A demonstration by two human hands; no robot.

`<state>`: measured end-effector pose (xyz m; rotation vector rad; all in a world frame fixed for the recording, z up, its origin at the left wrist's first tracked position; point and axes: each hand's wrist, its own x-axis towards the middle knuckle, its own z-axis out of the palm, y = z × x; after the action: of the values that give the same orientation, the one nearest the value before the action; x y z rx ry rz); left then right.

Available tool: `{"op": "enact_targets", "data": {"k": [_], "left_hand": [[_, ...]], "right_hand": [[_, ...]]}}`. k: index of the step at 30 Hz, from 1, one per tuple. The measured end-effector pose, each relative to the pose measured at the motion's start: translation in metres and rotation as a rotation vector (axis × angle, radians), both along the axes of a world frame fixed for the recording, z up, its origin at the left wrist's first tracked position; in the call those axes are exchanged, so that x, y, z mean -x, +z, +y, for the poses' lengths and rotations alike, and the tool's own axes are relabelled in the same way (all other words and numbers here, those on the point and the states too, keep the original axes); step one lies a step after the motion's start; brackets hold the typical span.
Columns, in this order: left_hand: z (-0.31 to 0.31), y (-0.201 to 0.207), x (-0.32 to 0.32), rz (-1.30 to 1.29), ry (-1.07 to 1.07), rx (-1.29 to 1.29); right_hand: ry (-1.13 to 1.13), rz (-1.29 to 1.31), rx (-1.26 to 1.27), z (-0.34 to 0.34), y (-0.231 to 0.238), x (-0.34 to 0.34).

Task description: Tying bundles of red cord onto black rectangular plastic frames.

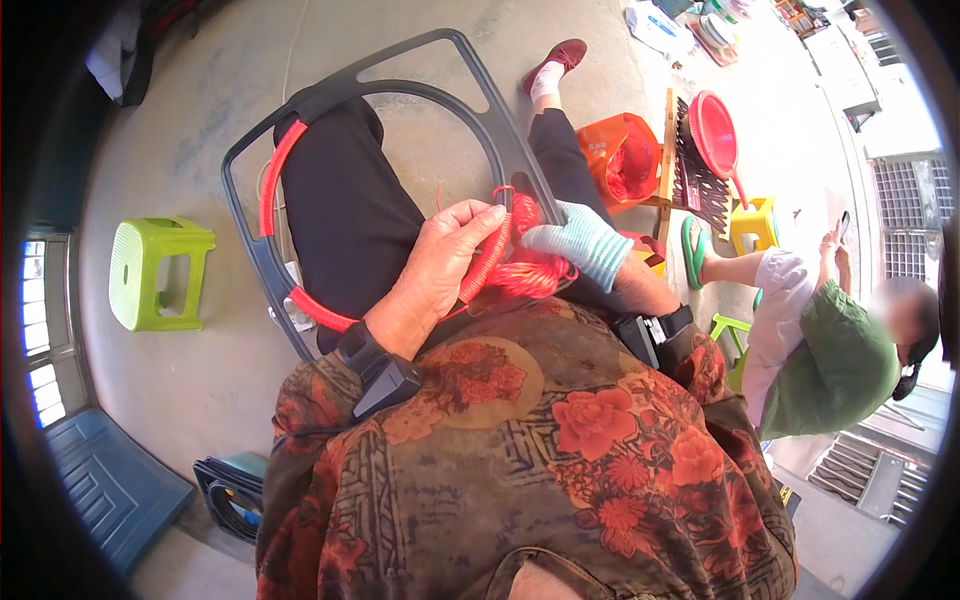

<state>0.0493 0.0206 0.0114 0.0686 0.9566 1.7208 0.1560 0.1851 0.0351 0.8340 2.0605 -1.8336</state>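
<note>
A dark grey plastic frame [508,140] with a round inner ring lies tilted across my lap. Stretches of the ring are wound closely with red cord [270,195]; other stretches show bare grey. My left hand [440,255], ungloved, pinches the wound ring on its near right side between thumb and fingers. Beside it, my right hand [585,243], in a pale blue striped glove, closes around a loose bundle of red cord [525,277]. Some of that bundle hangs below the glove, and a strand loops over the ring. The glove hides part of the cord.
A lime green stool [160,275] stands to the left. At the right are an orange bag [618,155] with red contents, a red basin [712,135], a yellow stool [755,225] and a seated person in green [835,360]. A blue panel [115,485] lies at lower left.
</note>
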Motion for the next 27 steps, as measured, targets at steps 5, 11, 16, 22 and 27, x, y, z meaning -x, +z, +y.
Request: {"op": "enact_targets", "data": {"k": [5,11,16,22,27], "left_hand": [[-0.004,0.007,0.001,0.012,-0.042,0.012],[-0.006,0.012,0.004,0.042,-0.090,0.032],[-0.004,0.015,0.004,-0.066,-0.084,0.041],[-0.002,0.018,0.004,0.059,-0.106,0.042],[-0.002,0.018,0.006,0.059,-0.092,0.057]], "right_hand": [[-0.269,0.270,0.905,-0.010,-0.010,-0.009],[-0.090,0.089,0.424,0.047,-0.013,-0.039],[0.051,-0.005,-0.009,0.058,-0.012,-0.059],[-0.886,0.502,0.389,0.085,-0.037,-0.064],[-1.190,0.574,0.521,0.140,-0.042,-0.090]]}}
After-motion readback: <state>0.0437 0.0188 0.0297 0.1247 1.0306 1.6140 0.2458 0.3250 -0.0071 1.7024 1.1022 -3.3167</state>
